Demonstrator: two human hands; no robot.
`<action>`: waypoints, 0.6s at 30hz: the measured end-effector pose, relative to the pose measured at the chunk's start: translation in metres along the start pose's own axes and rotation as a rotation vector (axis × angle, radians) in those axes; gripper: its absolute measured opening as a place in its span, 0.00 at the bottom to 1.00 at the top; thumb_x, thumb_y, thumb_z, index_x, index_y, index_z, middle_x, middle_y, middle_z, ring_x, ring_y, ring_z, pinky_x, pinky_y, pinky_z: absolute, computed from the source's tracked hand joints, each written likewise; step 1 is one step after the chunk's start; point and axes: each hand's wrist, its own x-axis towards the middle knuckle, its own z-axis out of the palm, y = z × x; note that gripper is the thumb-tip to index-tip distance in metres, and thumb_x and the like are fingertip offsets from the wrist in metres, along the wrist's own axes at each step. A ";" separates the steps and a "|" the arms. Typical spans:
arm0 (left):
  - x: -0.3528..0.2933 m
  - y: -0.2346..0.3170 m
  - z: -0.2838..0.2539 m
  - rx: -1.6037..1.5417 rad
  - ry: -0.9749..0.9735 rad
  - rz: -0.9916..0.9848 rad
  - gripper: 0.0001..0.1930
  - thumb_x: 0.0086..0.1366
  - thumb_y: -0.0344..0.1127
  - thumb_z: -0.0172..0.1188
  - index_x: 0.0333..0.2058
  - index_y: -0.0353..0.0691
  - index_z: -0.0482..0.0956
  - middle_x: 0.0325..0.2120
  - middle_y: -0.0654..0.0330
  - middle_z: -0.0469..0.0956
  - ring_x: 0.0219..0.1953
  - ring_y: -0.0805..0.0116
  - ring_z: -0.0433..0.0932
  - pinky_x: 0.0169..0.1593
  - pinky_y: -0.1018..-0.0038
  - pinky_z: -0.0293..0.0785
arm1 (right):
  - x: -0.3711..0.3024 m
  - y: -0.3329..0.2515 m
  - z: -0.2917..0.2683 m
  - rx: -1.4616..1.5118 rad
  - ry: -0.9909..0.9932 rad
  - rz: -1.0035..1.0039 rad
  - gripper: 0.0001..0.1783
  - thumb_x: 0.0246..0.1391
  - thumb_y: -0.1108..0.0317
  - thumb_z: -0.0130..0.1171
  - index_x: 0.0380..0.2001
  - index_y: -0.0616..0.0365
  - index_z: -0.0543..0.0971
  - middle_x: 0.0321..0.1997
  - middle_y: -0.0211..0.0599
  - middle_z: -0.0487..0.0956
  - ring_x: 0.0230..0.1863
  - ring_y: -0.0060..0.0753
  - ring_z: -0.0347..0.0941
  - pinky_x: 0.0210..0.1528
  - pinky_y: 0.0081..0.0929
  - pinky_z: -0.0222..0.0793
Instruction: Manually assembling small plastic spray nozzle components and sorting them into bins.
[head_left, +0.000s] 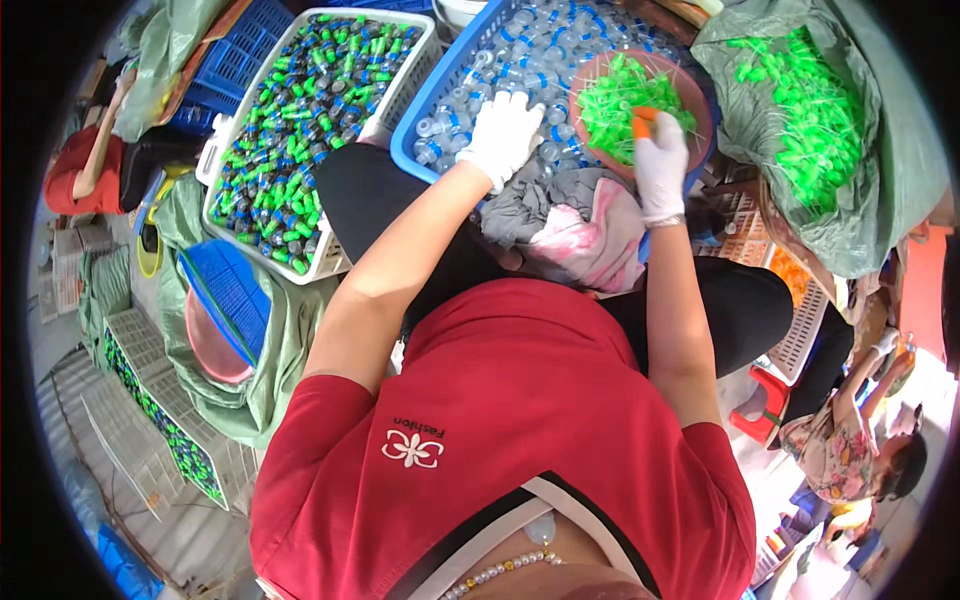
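Observation:
My left hand [505, 137], in a white glove, rests palm down over small clear bottles with blue bands [480, 68]. Its fingers curl among them, and what lies under them is hidden. A blue plastic basket [405, 140] holds these bottles. My right hand [661, 168], also gloved in white with orange coverings on the fingertips, reaches into a pinkish-red bowl [583, 78]. Its fingers are bent together at a heap of bright green pieces with thin pale stems [622, 100]; whatever sits between the fingertips cannot be made out. The bowl stands on the basket's right part.
Left of the basket, a white crate [330, 250] holds green-and-black pieces with blue bands. Crumpled grey and pink cloth [590, 228] lies by my lap. More green pieces [815, 130] fill a green sack [870, 230] at right. Another person [840, 450] sits at lower right.

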 end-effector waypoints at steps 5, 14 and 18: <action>0.021 0.002 0.024 0.162 0.024 0.117 0.06 0.52 0.32 0.55 0.18 0.42 0.77 0.17 0.53 0.77 0.21 0.57 0.78 0.24 0.60 0.72 | 0.030 -0.031 0.022 -0.452 -0.182 -0.273 0.19 0.38 0.51 0.68 0.28 0.54 0.79 0.32 0.45 0.78 0.35 0.49 0.76 0.36 0.44 0.72; 0.013 -0.045 0.005 -0.391 -0.405 -0.181 0.23 0.63 0.30 0.60 0.57 0.48 0.70 0.34 0.51 0.81 0.31 0.57 0.80 0.36 0.66 0.75 | 0.035 -0.008 0.072 -0.813 -0.302 -0.065 0.11 0.49 0.64 0.54 0.35 0.49 0.82 0.36 0.33 0.80 0.42 0.35 0.75 0.42 0.41 0.62; 0.016 -0.059 0.039 -1.034 -0.232 -0.112 0.25 0.65 0.27 0.57 0.60 0.49 0.67 0.30 0.64 0.75 0.29 0.71 0.75 0.34 0.74 0.72 | 0.049 0.006 0.056 -0.872 -0.206 -0.039 0.12 0.49 0.62 0.54 0.35 0.50 0.81 0.36 0.33 0.80 0.43 0.35 0.74 0.42 0.41 0.62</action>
